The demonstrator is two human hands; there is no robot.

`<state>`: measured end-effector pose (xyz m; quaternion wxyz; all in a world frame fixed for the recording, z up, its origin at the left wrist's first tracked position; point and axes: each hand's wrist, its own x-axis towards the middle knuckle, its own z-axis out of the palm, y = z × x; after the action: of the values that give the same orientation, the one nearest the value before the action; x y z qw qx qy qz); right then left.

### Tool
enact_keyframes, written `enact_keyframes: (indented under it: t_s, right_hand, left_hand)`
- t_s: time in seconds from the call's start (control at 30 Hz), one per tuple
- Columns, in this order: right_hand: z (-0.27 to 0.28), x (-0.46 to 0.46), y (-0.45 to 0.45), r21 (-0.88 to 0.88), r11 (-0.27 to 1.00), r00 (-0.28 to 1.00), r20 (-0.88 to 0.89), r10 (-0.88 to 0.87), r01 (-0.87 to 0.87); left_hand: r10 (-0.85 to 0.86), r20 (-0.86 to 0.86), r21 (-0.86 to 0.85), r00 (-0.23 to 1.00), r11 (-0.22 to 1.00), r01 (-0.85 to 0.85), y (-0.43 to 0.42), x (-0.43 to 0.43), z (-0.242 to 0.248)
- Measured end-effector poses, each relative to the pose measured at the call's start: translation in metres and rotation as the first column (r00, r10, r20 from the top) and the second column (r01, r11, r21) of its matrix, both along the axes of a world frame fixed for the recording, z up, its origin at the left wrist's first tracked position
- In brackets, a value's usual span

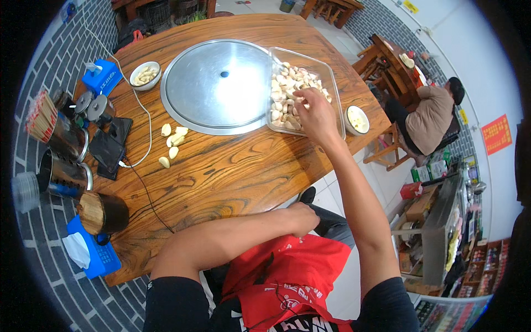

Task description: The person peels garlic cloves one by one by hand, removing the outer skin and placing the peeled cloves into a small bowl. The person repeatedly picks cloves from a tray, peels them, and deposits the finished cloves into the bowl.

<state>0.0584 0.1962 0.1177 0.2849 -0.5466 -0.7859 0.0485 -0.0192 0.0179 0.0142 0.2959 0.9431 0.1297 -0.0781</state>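
My right hand reaches over a clear plastic container of unpeeled garlic cloves. Its thumb and fingers are bent and apart at the cloves, and I see nothing gripped between them. My left hand is curled above my lap, by the table's near edge and the red apron. Its palm faces away, so whether it holds anything is hidden. Several peeled cloves lie loose on the wooden table. A bowl of peeled cloves stands at the far left. Another small bowl, with pale pieces inside, sits right of the container.
A round metal lid adjoins the container. Along the left are a blue tissue box, chopsticks in a metal holder, a black device with a white cable, and a wood-topped canister. A seated person is at another table.
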Motion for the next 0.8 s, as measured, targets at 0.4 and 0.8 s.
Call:
enact_keyframes:
  t_s: [0.4, 0.8]
  right_hand:
    - [-0.001, -0.027, 0.028, -0.141, 0.985, 0.983, 0.166, -0.080, 0.104]
    - [0.015, 0.014, -0.035, -0.157, 0.980, 0.681, -0.731, -0.031, -0.124]
  left_hand:
    - [0.008, 0.046, -0.003, 0.999, 1.000, -0.008, 0.001, -0.002, -0.006]
    - [0.037, 0.019, -0.015, 0.999, 0.999, -0.037, 0.003, 0.000, 0.005]
